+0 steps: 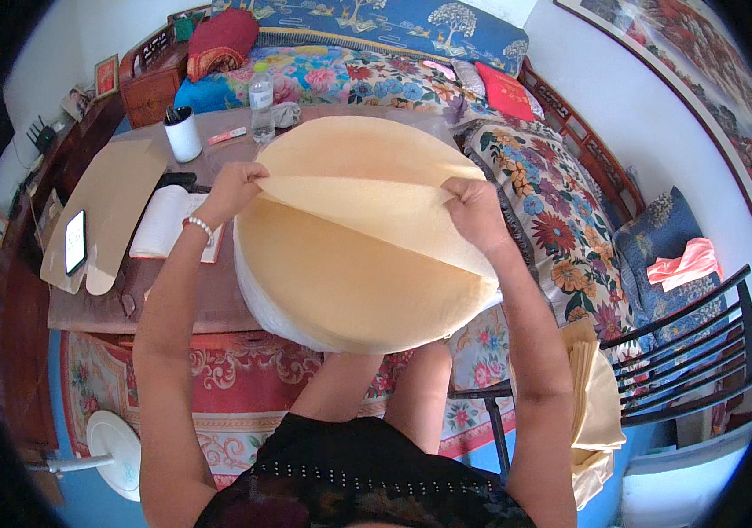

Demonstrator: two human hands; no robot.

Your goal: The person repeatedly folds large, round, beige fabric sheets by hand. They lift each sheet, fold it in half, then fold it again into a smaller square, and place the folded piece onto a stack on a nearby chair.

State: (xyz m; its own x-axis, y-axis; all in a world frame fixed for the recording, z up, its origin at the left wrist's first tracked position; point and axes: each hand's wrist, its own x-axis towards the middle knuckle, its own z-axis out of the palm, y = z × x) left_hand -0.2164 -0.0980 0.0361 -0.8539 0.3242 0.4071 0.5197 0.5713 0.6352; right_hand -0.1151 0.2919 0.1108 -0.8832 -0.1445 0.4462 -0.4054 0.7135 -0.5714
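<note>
A large round, thick bundle of pale gold cloth (349, 284) lies before me at the table's near edge, its plush face up. Across its middle runs a raised, lighter fold of cloth (356, 204), narrowing to a point at the right. My left hand (238, 188) pinches this fold at its left end, thumb against fingers. At the other end my right hand (479, 210) grips the same fold, knuckles up. Clear plastic wrap (263, 310) shows around the bundle's lower left side. What lies under the fold is hidden.
Left on the table (171, 310) are a cardboard piece (108, 198), a phone (75, 243), an open notebook (159, 223) and a white pen cup (183, 135). A water bottle (261, 109) stands behind. Folded gold cloth (590, 396) rests on a black chair (686, 356) at right.
</note>
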